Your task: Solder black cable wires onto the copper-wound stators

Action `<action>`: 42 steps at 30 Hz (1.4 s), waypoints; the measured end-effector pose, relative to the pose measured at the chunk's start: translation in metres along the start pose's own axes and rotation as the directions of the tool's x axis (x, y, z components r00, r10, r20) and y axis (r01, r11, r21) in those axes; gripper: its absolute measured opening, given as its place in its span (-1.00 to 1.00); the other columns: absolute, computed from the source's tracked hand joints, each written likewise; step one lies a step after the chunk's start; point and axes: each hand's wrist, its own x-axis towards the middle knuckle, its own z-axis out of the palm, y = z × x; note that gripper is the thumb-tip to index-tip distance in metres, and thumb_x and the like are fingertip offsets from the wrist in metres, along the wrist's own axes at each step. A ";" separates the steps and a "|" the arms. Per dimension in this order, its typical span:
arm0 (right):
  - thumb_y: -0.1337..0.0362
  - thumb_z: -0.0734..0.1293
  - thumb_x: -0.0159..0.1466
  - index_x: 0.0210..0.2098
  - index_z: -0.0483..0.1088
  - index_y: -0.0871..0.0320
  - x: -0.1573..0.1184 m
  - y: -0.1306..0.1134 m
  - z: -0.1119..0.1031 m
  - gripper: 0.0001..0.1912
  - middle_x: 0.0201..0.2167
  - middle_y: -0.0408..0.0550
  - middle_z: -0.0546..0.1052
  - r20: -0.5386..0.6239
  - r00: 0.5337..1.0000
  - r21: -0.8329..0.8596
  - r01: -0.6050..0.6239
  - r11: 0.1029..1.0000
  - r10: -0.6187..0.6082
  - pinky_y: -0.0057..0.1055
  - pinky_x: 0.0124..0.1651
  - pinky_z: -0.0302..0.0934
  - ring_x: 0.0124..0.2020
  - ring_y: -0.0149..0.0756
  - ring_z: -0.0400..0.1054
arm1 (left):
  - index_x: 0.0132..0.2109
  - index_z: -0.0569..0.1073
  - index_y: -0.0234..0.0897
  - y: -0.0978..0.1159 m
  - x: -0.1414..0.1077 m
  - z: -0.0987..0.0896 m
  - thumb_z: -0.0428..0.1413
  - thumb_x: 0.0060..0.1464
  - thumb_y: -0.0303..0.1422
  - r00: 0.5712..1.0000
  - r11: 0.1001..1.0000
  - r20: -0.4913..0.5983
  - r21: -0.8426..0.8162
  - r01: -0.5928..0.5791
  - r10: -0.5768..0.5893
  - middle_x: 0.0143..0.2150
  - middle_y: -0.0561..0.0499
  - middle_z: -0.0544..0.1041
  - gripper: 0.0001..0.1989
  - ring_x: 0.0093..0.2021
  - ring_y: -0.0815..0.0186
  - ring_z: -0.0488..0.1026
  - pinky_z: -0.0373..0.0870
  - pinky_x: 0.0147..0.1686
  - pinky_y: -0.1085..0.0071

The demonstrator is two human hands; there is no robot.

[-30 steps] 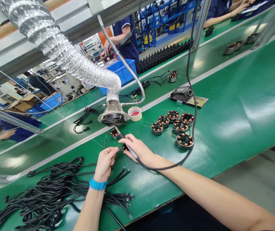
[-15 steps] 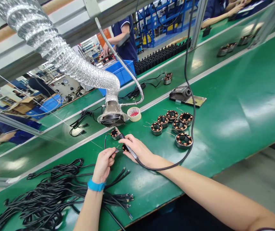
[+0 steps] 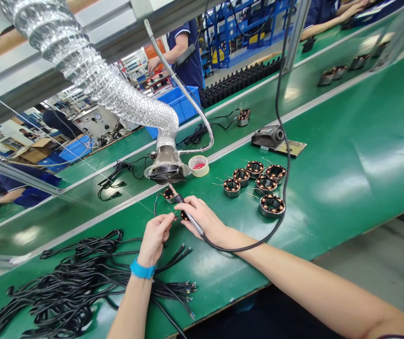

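Note:
My right hand (image 3: 205,221) is closed around a soldering iron (image 3: 179,199), its tip pointing up and away under the fume hood. The fingers of that hand also steady a stator with copper windings (image 3: 184,216), mostly hidden by the hand and iron. Close beside it on the left, my left hand (image 3: 157,234), with a blue band at the wrist, pinches a thin wire end at the stator's edge. The fingers cover most of this wire. Just beyond, another stator (image 3: 168,194) with a lead attached sits below the fume hood (image 3: 166,172).
Several stators (image 3: 271,205) stand to the right, with a soldering iron stand (image 3: 276,141) behind them. A tape roll (image 3: 198,166) is beside the hood. Black cables (image 3: 68,287) lie heaped at left. The iron's cord (image 3: 278,94) hangs down across the right side. Co-workers are beyond the bench.
My left hand has moved slightly up and right, bringing its fingertips closer to the stator. My right hand keeps the soldering iron in nearly the same place. The view has shifted a little.

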 end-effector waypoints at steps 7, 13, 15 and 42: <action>0.46 0.30 0.21 0.14 0.29 0.05 -0.005 -0.002 0.003 -0.50 -0.02 0.00 0.30 0.026 1.000 -0.048 0.003 0.999 -0.002 -0.40 0.00 0.30 -0.14 -0.32 0.33 | -0.37 0.42 -0.30 -0.010 -0.003 0.001 0.35 -0.16 -0.03 0.999 0.988 0.027 0.148 0.035 -0.039 -0.62 0.25 0.02 -0.56 -0.64 0.54 -0.14 -0.24 -0.66 0.52; 0.35 0.33 0.25 0.18 0.26 0.04 -0.007 0.002 0.003 -0.50 0.02 0.00 0.28 0.041 0.999 -0.077 -0.013 0.997 0.016 -0.45 -0.06 0.28 -0.25 -0.41 0.30 | -0.42 0.35 -0.28 -0.015 0.000 -0.003 0.39 -0.28 -0.08 0.991 0.990 0.006 0.044 0.134 -0.134 -0.60 0.27 -0.01 -0.53 -0.63 0.55 -0.13 -0.21 -0.66 0.59; 0.36 0.32 0.26 0.19 0.25 0.06 -0.007 0.003 0.003 -0.49 0.03 0.02 0.27 0.043 0.999 -0.068 -0.002 0.998 0.005 -0.45 -0.09 0.28 -0.28 -0.42 0.28 | -0.43 0.36 -0.29 -0.015 0.002 -0.005 0.40 -0.31 -0.08 0.988 0.987 -0.003 0.035 0.157 -0.157 -0.60 0.27 0.00 -0.52 -0.63 0.57 -0.13 -0.22 -0.66 0.61; 0.45 0.25 0.33 0.02 0.36 0.10 0.004 -0.020 -0.026 -0.71 -0.18 -0.01 0.33 -0.568 0.821 -0.014 0.061 0.998 -0.058 -0.31 -0.12 0.34 -0.17 -0.28 0.34 | -0.16 0.51 -0.23 0.029 -0.011 0.006 0.16 0.17 -0.17 0.763 0.424 0.110 0.777 -0.466 0.637 -0.25 -0.01 0.48 -0.77 -0.36 0.35 0.42 0.37 -0.34 0.42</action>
